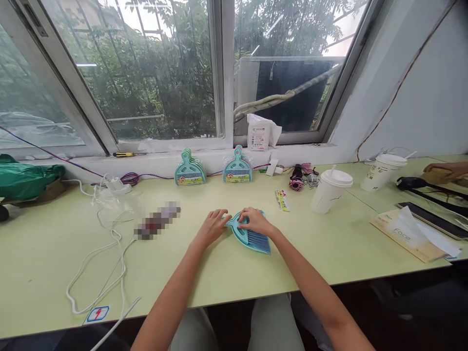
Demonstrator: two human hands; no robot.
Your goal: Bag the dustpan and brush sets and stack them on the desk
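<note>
A teal mini dustpan-and-brush set (240, 235) lies on the table in front of me, its handle toward the left and its dark bristles facing right. My left hand (213, 228) is closed at the handle end, fingertips on it. Across the upper edge of the body, my right hand (255, 221) grips with bent fingers and hides part of it. Beyond my hands stand two stacks of similar sets, a left stack (190, 170) and a right stack (237, 166), each with a label on its front. A loose printed label card (282, 200) lies to the right.
White cables (122, 263) sprawl over the left side. Two lidded paper cups, a nearer cup (331, 192) and a farther cup (382, 173), stand right, near a tissue pack (409, 234) and a dark phone (431, 219). Another person's hand (451, 170) shows at the right edge.
</note>
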